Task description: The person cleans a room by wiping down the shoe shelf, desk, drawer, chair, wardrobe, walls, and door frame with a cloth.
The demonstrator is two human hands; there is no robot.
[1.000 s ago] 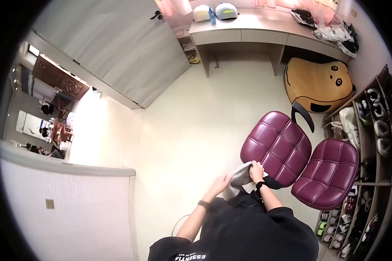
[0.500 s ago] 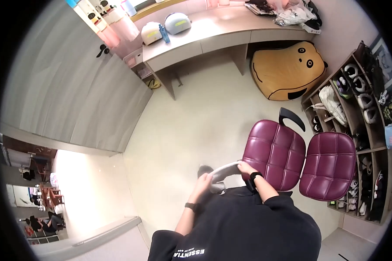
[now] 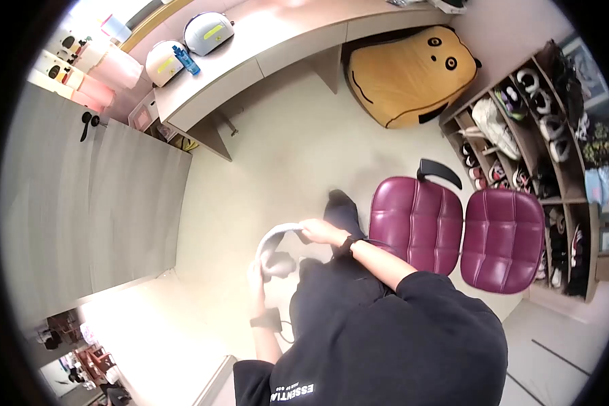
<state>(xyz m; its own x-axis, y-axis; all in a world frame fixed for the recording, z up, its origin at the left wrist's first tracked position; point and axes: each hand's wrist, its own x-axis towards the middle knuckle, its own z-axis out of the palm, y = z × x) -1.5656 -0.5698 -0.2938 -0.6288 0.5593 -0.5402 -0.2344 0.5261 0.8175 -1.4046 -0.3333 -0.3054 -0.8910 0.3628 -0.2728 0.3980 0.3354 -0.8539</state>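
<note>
A light grey curved band (image 3: 272, 242), shaped like an arch, hangs between my two hands over the floor. Its exact kind is unclear; a paler rounded part (image 3: 281, 265) shows inside the curve. My left hand (image 3: 256, 279) grips the lower left end, slightly blurred. The fingers of my right hand (image 3: 321, 232) are closed on the upper right end. Dark bands circle both wrists, and a thin dark loop shows by the left one. My dark-clad leg and foot (image 3: 342, 206) reach forward beyond my right hand.
A purple padded chair (image 3: 413, 220) stands close on my right, with a shoe rack (image 3: 568, 176) behind it. Ahead are a long desk (image 3: 277, 54) and an orange beanbag (image 3: 413, 78) beneath it. A grey door (image 3: 101, 203) is at left.
Both hands have moved left and slightly forward, still holding the grey band, which has opened into a wider arch. The view has turned, and a foot has come into sight ahead.
</note>
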